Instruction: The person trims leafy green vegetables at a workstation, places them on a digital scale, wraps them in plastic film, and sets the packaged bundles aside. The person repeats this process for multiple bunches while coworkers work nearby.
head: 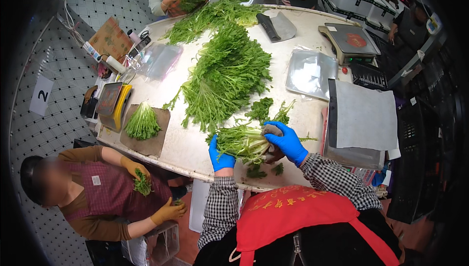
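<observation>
My left hand (222,158), in a blue glove, grips the leafy side of a bunch of frilly leafy greens (243,142), its thumb along the leaves. At the bunch's pale stem end, my gloved right hand (287,142) holds a grey-brown pad (272,130), perhaps cloth or sponge, against the stems. Part of that pad and the underside of the bunch are hidden by my fingers. Just beyond lies a large heap of the same frilly greens (227,75). Loose leaves (260,110) rest between the heap and my hands, and small scraps (256,171) lie near the table edge.
A trimmed bunch (143,122) sits on a brown mat (161,128) beside a yellow scale (116,106). To the right are a grey sheet (366,115), clear plastic bags (311,71) and another scale (350,42). A co-worker (110,189) stands at the left; others work across the white table (176,148).
</observation>
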`<state>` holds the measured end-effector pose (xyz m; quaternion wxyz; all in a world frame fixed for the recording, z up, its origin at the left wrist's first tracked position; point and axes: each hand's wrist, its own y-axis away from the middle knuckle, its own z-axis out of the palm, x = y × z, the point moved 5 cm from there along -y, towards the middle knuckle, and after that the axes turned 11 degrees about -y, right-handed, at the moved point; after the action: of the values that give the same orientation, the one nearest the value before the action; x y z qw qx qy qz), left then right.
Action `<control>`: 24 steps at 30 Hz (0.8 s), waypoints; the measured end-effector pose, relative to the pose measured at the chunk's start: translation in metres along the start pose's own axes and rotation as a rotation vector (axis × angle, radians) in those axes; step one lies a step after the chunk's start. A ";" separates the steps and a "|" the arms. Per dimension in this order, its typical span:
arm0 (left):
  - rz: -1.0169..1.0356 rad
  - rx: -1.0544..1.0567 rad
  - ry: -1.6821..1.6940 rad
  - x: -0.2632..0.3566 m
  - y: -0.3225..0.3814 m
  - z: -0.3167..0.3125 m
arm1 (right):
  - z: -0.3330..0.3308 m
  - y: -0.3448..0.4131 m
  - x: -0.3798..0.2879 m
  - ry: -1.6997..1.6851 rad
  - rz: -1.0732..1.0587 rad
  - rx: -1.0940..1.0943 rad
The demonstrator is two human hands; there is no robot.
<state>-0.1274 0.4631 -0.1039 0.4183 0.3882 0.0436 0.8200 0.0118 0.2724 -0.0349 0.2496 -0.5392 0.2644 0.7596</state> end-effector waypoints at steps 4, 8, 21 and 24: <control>-0.005 0.066 -0.092 0.019 0.013 0.009 | -0.009 -0.003 -0.041 0.259 -0.183 0.041; 0.761 0.028 -1.114 0.066 0.033 0.050 | 0.000 -0.003 -0.082 0.572 -0.419 -0.095; 0.141 -0.773 -1.422 0.016 0.052 0.131 | -0.010 -0.012 -0.079 0.065 -0.295 -0.116; 0.109 -0.691 -1.258 0.021 0.052 0.125 | -0.043 -0.019 -0.095 0.091 -0.349 0.148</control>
<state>-0.0848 0.4125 0.0159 0.4216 0.6343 -0.4868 0.4277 0.0819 0.2489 0.0410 0.4042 -0.5909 0.2333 0.6581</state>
